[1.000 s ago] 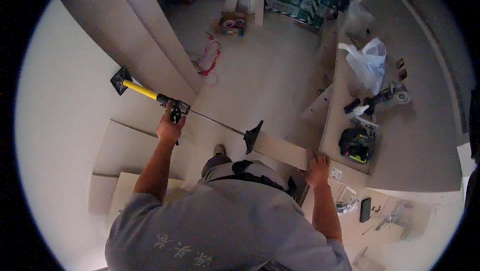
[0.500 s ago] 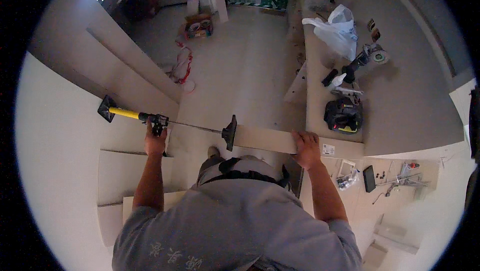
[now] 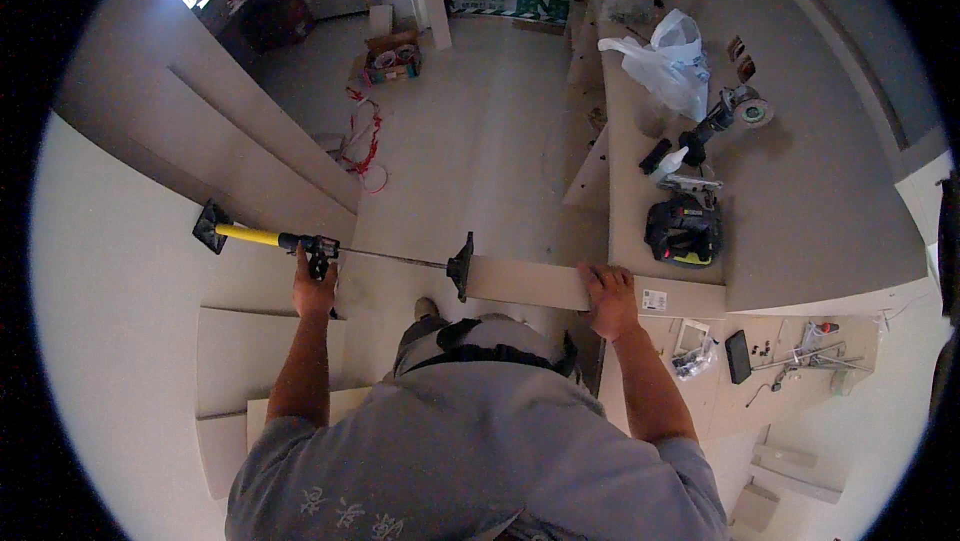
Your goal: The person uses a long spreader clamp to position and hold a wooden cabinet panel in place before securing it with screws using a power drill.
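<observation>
item: one extendable support bar (image 3: 328, 245), yellow tube, black handle, thin steel rod, lying nearly level across the view in front of the person, left of centre. fittings: one square black pad (image 3: 209, 227) at the left end, beside the pale wall (image 3: 120, 271), contact not certain; one black pad (image 3: 460, 267) at the right end, set against the end of a pale board (image 3: 530, 282). left hand (image 3: 314, 289): wrapped about the bar's handle; whether the trigger is squeezed cannot be told. right hand (image 3: 609, 299): clasping the board across its width, fingers over the far edge, thumb hidden. step in hand, by judgement: holding bar and board in line, end to end. next move, by judgement: calls for a steady board and an even hold on the handle, so that the pad sits square to the board's end. beside the right hand: one white label (image 3: 654, 299). on the broad surface to the right: one black tool with yellow-green trim (image 3: 685, 231), one white bottle (image 3: 668, 165), one grinder-like tool (image 3: 725, 121), one white plastic bag (image 3: 672, 63). nearer, on a lower pale surface: one clear packet (image 3: 694, 358), one flat black case (image 3: 738, 356). on the floor beyond: one open carton (image 3: 390, 57), one tangle of red strip (image 3: 365, 136).
</observation>
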The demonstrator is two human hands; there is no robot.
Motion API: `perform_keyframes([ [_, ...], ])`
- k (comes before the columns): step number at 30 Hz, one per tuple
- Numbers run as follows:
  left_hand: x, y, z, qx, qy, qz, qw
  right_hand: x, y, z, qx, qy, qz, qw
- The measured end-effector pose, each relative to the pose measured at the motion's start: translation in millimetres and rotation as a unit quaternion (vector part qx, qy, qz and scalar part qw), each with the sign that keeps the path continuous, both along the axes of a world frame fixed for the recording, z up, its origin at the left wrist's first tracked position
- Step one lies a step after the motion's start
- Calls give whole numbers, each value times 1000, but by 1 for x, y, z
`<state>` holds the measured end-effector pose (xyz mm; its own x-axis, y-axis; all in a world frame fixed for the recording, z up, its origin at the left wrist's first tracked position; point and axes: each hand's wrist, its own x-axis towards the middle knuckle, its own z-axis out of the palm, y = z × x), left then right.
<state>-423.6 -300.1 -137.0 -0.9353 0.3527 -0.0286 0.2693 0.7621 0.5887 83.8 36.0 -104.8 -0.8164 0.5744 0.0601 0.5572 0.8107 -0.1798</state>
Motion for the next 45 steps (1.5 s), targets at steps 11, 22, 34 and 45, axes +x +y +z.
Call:
perform_keyframes([
  [11, -11, -9, -10, 17, 30, -7, 999, -6, -1, 12, -7, 20, -1, 1000],
  [22, -24, -9, -41, 77, 52, -40, 995, 3, -2, -5, -5, 24, -6, 1000],
  [34, -21, -14, -36, 75, 24, -82, 993, -5, 2, 15, -23, -59, 1, 998],
  [45, -18, -11, -27, 23, 86, -93, 992, -8, 9, -5, 48, -5, 7, 999],
])
